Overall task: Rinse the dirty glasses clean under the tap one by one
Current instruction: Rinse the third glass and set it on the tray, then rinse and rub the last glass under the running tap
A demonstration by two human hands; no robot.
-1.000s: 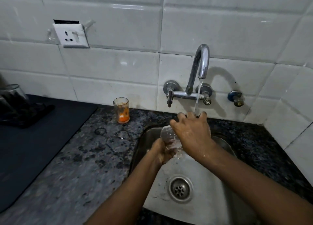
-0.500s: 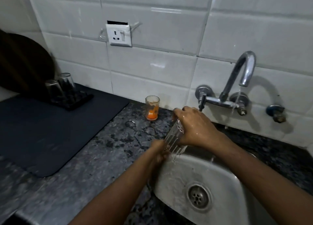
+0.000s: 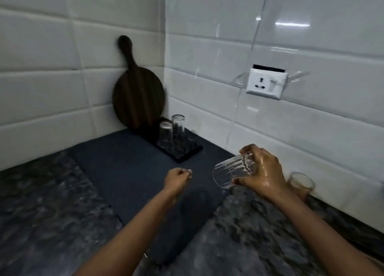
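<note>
White glossy tiles (image 3: pixel 311 37) cover both walls of the corner in front of you, and below them runs a speckled dark stone desk (image 3: pixel 41 209) with a dark mat (image 3: pixel 128 165) laid across its middle. Your right hand (image 3: pixel 265 172) is wet and grips a clear ribbed glass (image 3: pixel 232 171) by its base, fingers (image 3: pixel 247 149) curled over the top and the thumb underneath; the glass is tipped on its side with the open mouth facing left, held in the air above the mat's right edge. Your left hand (image 3: pixel 176 178) hovers over the mat just left of the glass, apart from it, its fingers folded into a loose fist and carrying nothing. Behind your right wrist a dirty glass (image 3: pixel 301 184) stands on the desk near the wall, partly hidden. Farther back on the mat a black tray (image 3: pixel 182 154) carries two clear glasses (image 3: pixel 172 130) set close together; whether they stand upright or inverted you cannot tell through the blur. A round dark wooden board (image 3: pixel 138 97) leans in the corner behind the tray, and a white socket (image 3: pixel 267 83) sits on the right wall.
</note>
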